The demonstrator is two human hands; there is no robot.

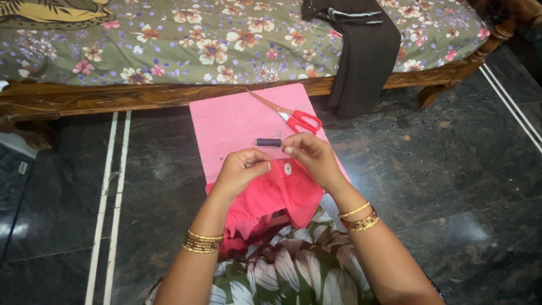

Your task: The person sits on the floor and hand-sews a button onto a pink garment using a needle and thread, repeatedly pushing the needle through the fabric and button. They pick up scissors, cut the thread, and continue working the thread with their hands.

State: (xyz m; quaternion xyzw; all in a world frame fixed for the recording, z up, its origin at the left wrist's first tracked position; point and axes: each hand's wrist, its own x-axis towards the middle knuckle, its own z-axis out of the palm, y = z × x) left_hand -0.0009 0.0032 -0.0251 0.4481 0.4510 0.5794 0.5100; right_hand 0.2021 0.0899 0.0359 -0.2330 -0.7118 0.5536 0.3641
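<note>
A bright pink folded cloth garment (pixel 270 195) with a small pale round button (pixel 288 168) lies across the person's lap and the near edge of a flat pink rectangular board (pixel 237 121). Both hands hover just above it. The left hand (pixel 240 169) has its fingertips pinched together, as does the right hand (pixel 310 155); whatever they pinch is too fine to make out. A small dark thread spool (pixel 267 142) rests on the board just beyond the fingers. Red-handled metal scissors (pixel 293 117) lie farther back, closed. A dark cloth (pixel 364 51) hangs off the flowered bed (pixel 197 39), its top cut off.
</note>
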